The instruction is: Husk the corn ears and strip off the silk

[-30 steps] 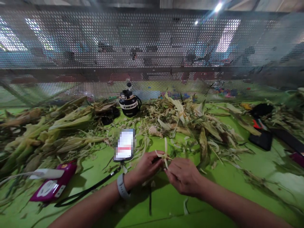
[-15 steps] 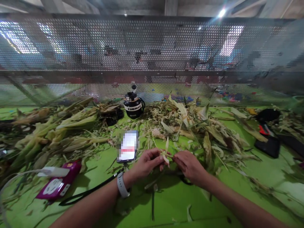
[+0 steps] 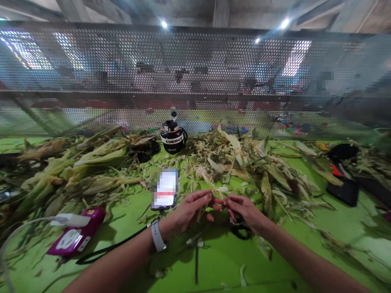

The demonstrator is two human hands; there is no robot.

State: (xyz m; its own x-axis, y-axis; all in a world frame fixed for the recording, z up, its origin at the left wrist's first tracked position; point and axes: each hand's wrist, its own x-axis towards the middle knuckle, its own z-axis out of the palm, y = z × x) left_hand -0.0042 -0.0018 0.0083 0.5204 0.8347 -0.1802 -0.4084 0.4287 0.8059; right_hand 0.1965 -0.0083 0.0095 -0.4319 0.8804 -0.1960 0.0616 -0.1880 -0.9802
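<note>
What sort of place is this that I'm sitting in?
Probably an indoor workshop, though I can't be certain. What suggests it: the green table strewn with husks, the metal screen full of small holes behind it, and bright lights overhead.

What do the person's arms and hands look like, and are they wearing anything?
The left arm and right arm show no sleeves. The left hand and right hand have no gloves. A pale grey strap, with what look like little holes, goes around the left wrist. No strap shows on the right wrist.
</note>
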